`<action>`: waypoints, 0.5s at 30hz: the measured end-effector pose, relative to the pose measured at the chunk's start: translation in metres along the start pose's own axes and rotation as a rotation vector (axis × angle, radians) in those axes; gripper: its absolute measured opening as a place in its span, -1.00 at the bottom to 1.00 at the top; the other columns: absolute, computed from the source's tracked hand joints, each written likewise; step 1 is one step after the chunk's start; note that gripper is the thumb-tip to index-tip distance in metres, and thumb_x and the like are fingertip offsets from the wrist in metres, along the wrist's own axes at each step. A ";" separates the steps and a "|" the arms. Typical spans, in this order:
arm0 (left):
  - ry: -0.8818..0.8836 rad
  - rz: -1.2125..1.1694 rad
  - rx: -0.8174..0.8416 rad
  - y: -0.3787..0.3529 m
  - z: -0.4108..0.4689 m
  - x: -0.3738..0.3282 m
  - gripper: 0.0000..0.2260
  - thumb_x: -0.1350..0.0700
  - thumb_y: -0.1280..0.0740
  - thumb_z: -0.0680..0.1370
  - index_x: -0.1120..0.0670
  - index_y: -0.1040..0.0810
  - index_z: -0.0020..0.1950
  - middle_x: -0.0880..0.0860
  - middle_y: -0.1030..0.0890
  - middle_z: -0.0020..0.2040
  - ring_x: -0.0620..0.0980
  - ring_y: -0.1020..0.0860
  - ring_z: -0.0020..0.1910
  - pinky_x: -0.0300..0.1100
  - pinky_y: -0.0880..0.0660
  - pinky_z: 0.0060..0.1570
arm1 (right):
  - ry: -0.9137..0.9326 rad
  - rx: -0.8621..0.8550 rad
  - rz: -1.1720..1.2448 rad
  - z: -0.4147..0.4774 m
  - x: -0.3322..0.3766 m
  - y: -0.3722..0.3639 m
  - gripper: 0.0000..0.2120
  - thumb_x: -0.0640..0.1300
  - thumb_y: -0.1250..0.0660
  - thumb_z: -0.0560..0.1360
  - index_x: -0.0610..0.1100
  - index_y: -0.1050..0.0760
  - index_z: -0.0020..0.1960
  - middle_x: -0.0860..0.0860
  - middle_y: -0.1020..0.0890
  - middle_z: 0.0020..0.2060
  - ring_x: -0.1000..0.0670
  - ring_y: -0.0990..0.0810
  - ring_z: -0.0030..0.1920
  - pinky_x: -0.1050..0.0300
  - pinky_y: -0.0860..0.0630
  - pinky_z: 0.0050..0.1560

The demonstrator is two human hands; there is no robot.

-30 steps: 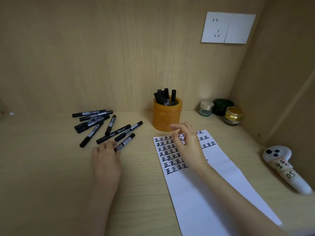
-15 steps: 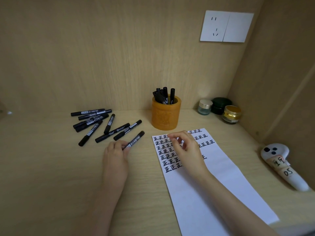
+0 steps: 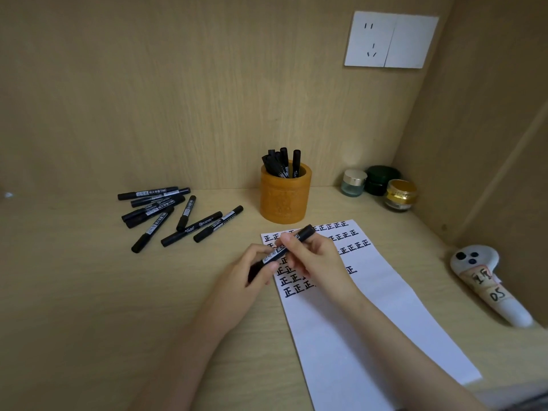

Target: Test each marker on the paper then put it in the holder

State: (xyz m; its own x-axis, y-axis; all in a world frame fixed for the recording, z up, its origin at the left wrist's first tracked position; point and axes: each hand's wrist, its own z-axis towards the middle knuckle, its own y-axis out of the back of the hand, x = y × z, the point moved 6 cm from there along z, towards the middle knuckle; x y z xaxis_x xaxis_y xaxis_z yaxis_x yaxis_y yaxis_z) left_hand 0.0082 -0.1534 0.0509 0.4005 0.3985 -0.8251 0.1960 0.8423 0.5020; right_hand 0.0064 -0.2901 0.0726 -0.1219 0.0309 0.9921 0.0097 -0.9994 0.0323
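Left hand (image 3: 252, 275), right hand (image 3: 315, 259), forearms bare

Loose markers (image 3: 186, 214) L of holder (image 3: 285, 200), paper (image 3: 355, 336) in front, jars (image 3: 378, 180) R.

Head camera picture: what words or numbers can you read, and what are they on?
"正", many times in rows, on the white paper sheet.
"DS", seemingly, on tape round the white handheld controller.
Labels on the loose black markers and the held black marker: too small to read.
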 end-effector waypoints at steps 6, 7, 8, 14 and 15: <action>-0.014 -0.025 0.050 -0.003 -0.001 -0.009 -0.89 0.05 -0.17 0.61 -0.13 -0.46 -0.01 -0.30 -0.50 -0.40 -0.30 -0.41 -0.44 -0.43 -0.28 -0.39 | 0.008 0.044 -0.017 -0.005 -0.002 -0.001 -0.77 -0.07 -0.25 0.58 -0.23 -0.53 -0.09 0.04 -0.48 -0.48 0.09 -0.39 -0.47 0.30 -0.30 -0.45; -0.009 -0.036 0.053 -0.003 -0.002 -0.009 -0.89 0.04 -0.17 0.61 -0.15 -0.46 -0.01 -0.30 -0.51 -0.39 -0.30 -0.41 -0.43 -0.42 -0.28 -0.38 | 0.010 0.052 -0.020 -0.005 -0.001 -0.001 -0.79 -0.06 -0.25 0.58 -0.19 -0.53 -0.11 0.04 -0.49 -0.48 0.09 -0.39 -0.47 0.29 -0.30 -0.44; -0.008 -0.045 0.058 -0.004 -0.002 -0.009 -0.88 0.03 -0.18 0.61 -0.17 -0.47 -0.01 -0.29 -0.52 -0.37 -0.30 -0.41 -0.41 -0.42 -0.29 -0.36 | 0.011 0.056 -0.019 -0.005 -0.002 -0.001 -0.79 -0.05 -0.26 0.57 -0.17 -0.53 -0.12 0.05 -0.49 -0.48 0.09 -0.40 -0.47 0.29 -0.31 -0.44; 0.003 -0.170 0.086 -0.007 -0.002 -0.014 -0.88 0.03 -0.21 0.58 -0.04 -0.53 0.00 -0.21 -0.48 -0.43 -0.28 -0.36 -0.46 -0.43 -0.26 -0.41 | 0.059 0.068 -0.025 -0.010 0.003 0.003 -0.67 0.07 -0.25 0.47 -0.21 -0.52 -0.06 0.07 -0.49 -0.48 0.12 -0.42 -0.45 0.33 -0.33 -0.40; 0.003 -0.200 0.091 -0.007 -0.003 -0.014 -0.88 0.00 -0.22 0.57 -0.04 -0.54 -0.01 -0.14 -0.45 -0.43 -0.23 -0.32 -0.46 -0.40 -0.24 -0.41 | 0.072 0.079 -0.028 -0.011 0.005 0.004 -0.68 0.06 -0.25 0.48 -0.21 -0.52 -0.06 0.08 -0.49 -0.48 0.13 -0.42 -0.45 0.35 -0.34 -0.40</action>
State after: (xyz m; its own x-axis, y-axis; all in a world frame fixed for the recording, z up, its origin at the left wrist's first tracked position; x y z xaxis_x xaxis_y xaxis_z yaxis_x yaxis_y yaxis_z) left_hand -0.0010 -0.1636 0.0581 0.3427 0.2276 -0.9115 0.3514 0.8687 0.3490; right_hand -0.0050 -0.2937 0.0764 -0.1937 0.0547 0.9795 0.0830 -0.9939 0.0720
